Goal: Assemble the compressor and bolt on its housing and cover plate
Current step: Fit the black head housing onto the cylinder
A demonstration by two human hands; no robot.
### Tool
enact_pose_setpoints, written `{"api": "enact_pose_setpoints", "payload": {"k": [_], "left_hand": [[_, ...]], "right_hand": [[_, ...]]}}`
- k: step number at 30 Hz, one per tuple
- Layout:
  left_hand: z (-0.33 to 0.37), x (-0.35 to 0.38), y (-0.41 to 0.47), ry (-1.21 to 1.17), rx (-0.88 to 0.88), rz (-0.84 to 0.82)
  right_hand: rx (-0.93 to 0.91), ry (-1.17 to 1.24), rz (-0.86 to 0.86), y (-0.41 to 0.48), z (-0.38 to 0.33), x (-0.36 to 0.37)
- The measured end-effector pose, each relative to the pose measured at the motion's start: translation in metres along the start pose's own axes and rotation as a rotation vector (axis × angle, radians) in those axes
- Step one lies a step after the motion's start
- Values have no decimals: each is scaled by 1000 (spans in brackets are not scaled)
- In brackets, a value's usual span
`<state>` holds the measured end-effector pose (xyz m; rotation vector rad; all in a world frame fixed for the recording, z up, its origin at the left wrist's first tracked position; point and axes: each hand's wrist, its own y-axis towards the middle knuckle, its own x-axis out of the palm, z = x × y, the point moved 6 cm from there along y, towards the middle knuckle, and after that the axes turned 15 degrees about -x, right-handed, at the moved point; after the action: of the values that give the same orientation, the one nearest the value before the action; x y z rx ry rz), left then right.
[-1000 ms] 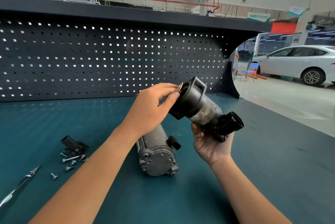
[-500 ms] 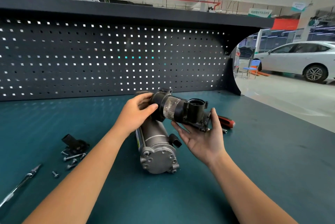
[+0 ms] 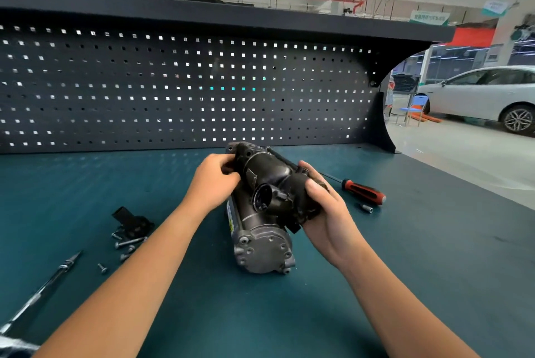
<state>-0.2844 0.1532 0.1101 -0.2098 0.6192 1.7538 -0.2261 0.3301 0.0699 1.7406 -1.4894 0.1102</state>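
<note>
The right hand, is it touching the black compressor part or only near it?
Touching. The head view shows the right hand curled round the right end of the black compressor part, thumb on top.

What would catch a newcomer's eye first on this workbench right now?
First, at the centre, the left hand and right hand grip a black compressor part by its two ends, just over a grey cylindrical body lying on the teal bench. Next come the loose bolts beside a small black bracket at the left, and a red-handled screwdriver at the right.
</note>
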Motion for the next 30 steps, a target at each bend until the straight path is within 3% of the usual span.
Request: {"api": "enact_pose_setpoints", "payload": {"k": [5, 9, 14, 24, 30], "left_hand": [[-4, -4, -1, 117, 31, 102], [-12, -14, 4, 12, -13, 198], [-12, 0, 6, -231, -59, -12], [-20, -1, 12, -371, -137, -36], [-22, 2, 12, -474, -192, -124]], "right_hand": [[-54, -148, -36, -3, -2, 1], [-121, -422, -75, -5, -4, 5], [-231, -576, -210, -8, -9, 23], [-297, -913, -274, -9, 0, 40], [-294, -883, -207, -1, 7, 40]]}}
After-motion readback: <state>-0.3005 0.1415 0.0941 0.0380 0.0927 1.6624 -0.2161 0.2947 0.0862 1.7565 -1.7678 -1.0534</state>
